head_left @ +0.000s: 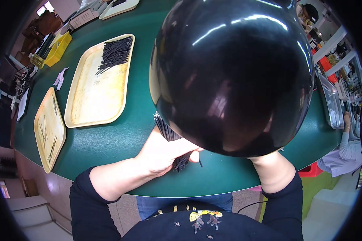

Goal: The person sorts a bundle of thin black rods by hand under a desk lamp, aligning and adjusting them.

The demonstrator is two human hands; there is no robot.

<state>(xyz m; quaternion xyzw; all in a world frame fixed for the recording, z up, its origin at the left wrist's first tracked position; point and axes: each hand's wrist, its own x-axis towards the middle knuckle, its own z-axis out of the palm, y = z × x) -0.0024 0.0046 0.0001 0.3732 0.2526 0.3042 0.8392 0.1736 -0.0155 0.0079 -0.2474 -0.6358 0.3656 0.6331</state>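
My left hand [163, 150] is closed round a bundle of thin black cut wires or sticks [164, 127], with pale tips at the upper end. The bundle's lower end pokes out below my fingers, and one loose piece [201, 164] sticks out beside them. A large glossy black dome [233, 76], like a lamp shade, hangs over the table in front of me. Behind it my right hand [268, 158] is hidden except for the wrist, so its fingers and anything in them cannot be seen.
To the left lies a cream tray [94, 114] with a pile of black pieces [116, 52]. A smaller tray [59, 138] beside it holds a few thin pieces. Farther off are a yellow bin [58, 49] and a pink scrap [60, 78]. A clear container [330, 102] stands right, near another person's arm [346, 134].
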